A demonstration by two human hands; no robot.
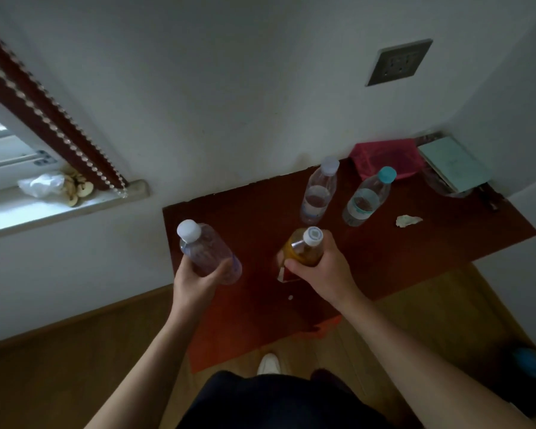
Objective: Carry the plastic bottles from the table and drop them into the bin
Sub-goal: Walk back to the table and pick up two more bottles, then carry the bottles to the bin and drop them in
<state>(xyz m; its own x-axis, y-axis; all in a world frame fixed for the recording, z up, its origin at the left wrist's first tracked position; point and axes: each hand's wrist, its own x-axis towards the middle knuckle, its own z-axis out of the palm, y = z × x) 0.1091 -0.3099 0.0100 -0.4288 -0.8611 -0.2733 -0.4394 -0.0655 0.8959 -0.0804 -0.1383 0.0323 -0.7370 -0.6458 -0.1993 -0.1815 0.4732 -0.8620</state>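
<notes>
We saw a pink mesh bag (384,159) in the far right corner, a pale green booklet (454,164) just right of it, and a crumpled paper scrap (407,220) nearer us. A grey wall socket (398,61) sat high on the white wall. Far left, a dark red curtain (43,100) with beaded trim hung by a windowsill (59,209), where a clear plastic bag (40,184) lay beside some yellowish pieces (77,190). A blurred blue object (530,362) sat on the wooden floor (59,366) at near right.

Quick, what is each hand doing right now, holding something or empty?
Left hand: holds the clear bottle with a white cap.
Right hand: grips the amber bottle just below its cap.
</notes>
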